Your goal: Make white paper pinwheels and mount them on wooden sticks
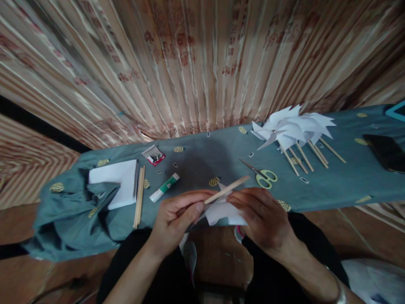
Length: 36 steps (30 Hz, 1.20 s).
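Note:
My left hand (183, 215) pinches a wooden stick (228, 190) between thumb and fingers. The stick slants up to the right, across a folded white paper pinwheel (224, 212). Around the pinwheel's right side the fingers of my right hand (262, 215) are closed, and they hide part of it. Both hands are over the near edge of the cloth-covered table. Just beyond my right hand lie scissors (265, 178) with light green handles. A green and white glue stick (164, 188) rests beyond my left hand.
Several finished paper pinwheels (294, 126) on sticks lie at the back right. On the left are a stack of white paper (126, 181), loose wooden sticks (139, 198) and a small open box of pins (154, 155). A dark phone (386, 152) lies far right, before a curtain (202, 63).

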Each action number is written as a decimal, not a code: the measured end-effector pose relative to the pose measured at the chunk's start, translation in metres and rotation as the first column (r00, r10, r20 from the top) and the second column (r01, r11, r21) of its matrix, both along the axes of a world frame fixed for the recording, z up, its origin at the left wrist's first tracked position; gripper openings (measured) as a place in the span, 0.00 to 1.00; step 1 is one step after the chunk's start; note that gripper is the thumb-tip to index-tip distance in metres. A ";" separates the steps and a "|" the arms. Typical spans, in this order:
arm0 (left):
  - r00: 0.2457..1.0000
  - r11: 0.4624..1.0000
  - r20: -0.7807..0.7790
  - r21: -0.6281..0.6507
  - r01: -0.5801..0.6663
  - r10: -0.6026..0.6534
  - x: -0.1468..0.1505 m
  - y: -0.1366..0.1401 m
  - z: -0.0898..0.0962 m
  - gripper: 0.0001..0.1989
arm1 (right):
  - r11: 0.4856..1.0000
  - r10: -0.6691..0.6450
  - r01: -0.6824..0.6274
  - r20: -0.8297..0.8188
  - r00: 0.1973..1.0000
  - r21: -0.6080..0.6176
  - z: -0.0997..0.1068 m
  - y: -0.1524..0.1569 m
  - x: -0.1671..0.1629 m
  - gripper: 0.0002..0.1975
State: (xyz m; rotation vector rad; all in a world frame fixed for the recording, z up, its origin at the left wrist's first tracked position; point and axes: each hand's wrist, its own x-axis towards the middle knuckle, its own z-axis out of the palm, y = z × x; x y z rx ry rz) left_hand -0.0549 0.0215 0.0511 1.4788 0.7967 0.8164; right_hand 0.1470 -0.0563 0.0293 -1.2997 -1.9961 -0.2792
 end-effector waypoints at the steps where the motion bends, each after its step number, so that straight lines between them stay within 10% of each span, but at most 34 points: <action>1: 0.999 0.999 -0.014 0.010 0.043 -0.043 0.000 -0.003 0.003 0.15 | 1.000 0.009 -0.009 0.005 1.000 0.002 -0.001 0.001 -0.001 0.11; 7: 0.993 0.976 -0.005 0.181 0.117 -0.118 0.001 -0.007 0.004 0.22 | 0.992 0.098 -0.104 -0.087 0.991 -0.068 -0.004 0.005 -0.002 0.08; 12: 0.995 0.950 -0.044 0.295 0.101 -0.091 0.003 -0.009 0.002 0.08 | 0.965 0.147 -0.179 -0.168 0.975 -0.192 -0.004 0.008 0.003 0.07; 36: 0.983 0.884 -0.084 0.430 0.184 -0.164 0.008 -0.013 -0.007 0.06 | 0.949 0.156 -0.195 -0.169 0.973 -0.249 -0.011 0.010 0.006 0.16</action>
